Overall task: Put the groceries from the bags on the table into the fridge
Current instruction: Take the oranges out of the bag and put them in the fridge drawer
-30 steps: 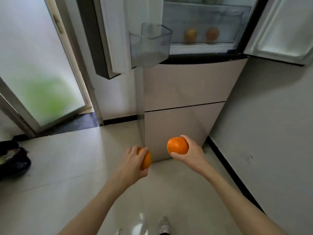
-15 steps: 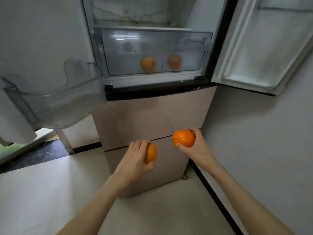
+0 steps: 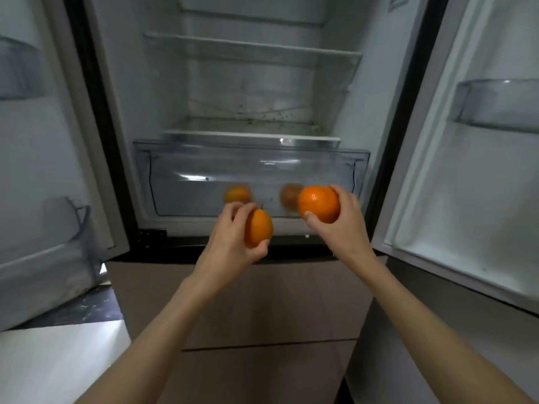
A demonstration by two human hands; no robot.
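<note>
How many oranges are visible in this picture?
4. One in the left hand, one in the right hand, and two blurry ones in the clear drawer at and. More may be hidden behind the hands.

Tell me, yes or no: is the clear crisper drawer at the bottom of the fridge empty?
No: two oranges, one and another, show through the front of the clear crisper drawer.

Both doors swung wide, shelves (image 3: 250,49) bare; the clear drawer front (image 3: 250,182), seemingly closed, blocks the two oranges (image 3: 237,193) inside.
</note>
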